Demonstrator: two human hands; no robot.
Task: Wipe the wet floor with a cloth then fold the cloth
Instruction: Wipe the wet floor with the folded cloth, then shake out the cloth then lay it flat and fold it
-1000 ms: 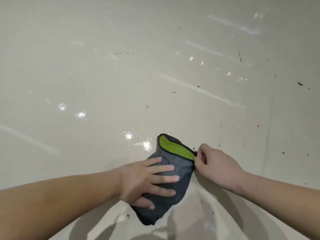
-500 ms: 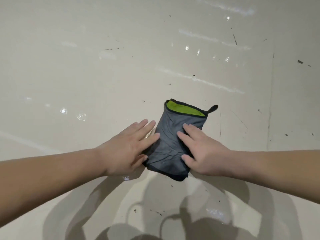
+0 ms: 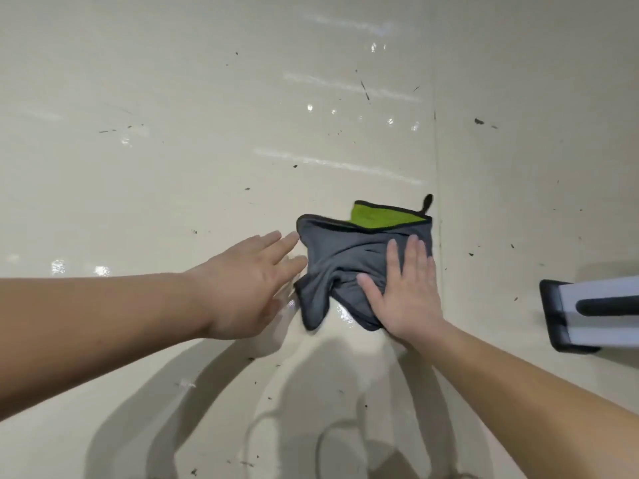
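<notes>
Your right hand [image 3: 408, 299] lies flat with straight fingers, pressing the grey-and-green cloth [image 3: 345, 250] to the floor [image 3: 173, 167]. Your left hand [image 3: 242, 281] is spread and holds nothing, fingertips at the cloth's left edge. The cloth is rumpled, so folding appears unfinished; next, flatten it and square its edges. The floor is glossy cream, speckled, with a wet sheen beside the cloth. An unidentified black-and-white object [image 3: 587, 312] sits at the right.

Cloth [image 3: 340, 252]: grey, dark-edged, lime-green inner face showing along far edge; small dark loop [image 3: 428, 201] at far right corner. Lies crumpled and creased on the floor [image 3: 155, 188], near edge ragged. Floor: glossy cream, wet sheen just beside the cloth's near edge, scattered droplets, dark specks.
</notes>
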